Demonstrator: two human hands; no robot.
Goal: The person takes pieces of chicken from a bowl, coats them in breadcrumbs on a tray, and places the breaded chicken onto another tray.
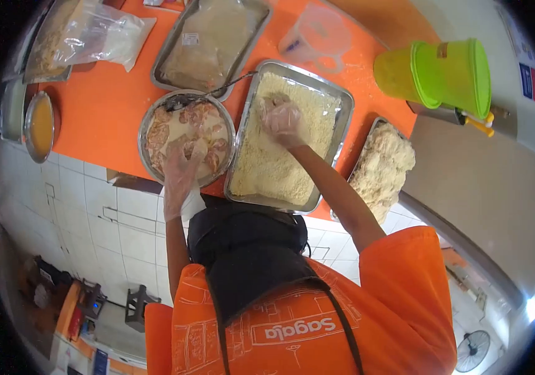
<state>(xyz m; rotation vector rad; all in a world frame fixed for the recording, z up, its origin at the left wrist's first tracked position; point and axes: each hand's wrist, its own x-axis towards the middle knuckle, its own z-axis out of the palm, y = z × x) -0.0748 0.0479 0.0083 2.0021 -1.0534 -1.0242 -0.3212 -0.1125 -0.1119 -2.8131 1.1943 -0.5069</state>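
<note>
Raw meat (199,114) lies partly submerged; the left grip (182,166) hides some.

On the tabletop (99,115), around the powder-filled tray (344,119), a bowl (143,146) of meat pieces (159,133) sits at nine o'clock, a second tray (171,39) at eleven, a jug (321,32) at one and a heaped tray (360,154) at four.

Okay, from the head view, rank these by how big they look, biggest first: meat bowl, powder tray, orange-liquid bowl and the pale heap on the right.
1. Powder tray
2. Meat bowl
3. Pale heap
4. Orange-liquid bowl
</note>
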